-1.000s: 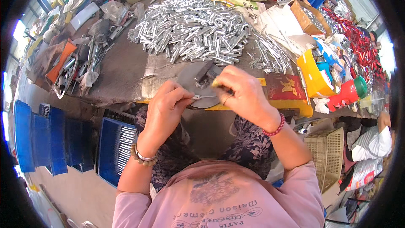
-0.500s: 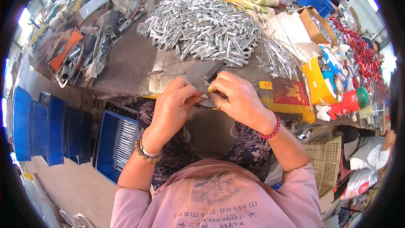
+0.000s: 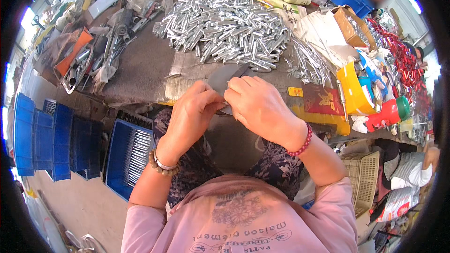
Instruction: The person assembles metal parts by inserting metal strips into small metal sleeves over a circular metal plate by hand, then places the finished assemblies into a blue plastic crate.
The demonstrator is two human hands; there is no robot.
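Observation:
My left hand (image 3: 193, 115) and my right hand (image 3: 263, 108) meet at the front edge of the workbench (image 3: 136, 72). The fingers of both are closed in a pinch, their tips almost touching. Whatever they pinch is hidden behind the fingers. Just beyond them shows part of a grey, rounded metal plate (image 3: 218, 78), with a dark flat bar (image 3: 241, 70) across its right side. A large heap of short silver metal tubes (image 3: 225, 26) lies farther back on the bench.
Thin silver rods (image 3: 311, 63) lie right of the heap. A yellow box (image 3: 354, 89) and a red jar with a green lid (image 3: 386, 115) stand at the right. Low on the left, a blue crate (image 3: 126, 159) holds rows of silver rods, beside stacked blue bins (image 3: 44, 140).
My right hand has turned over and its fingers have folded in closer to the left fingertips, covering the small silver piece glimpsed between them before. My left hand has barely moved.

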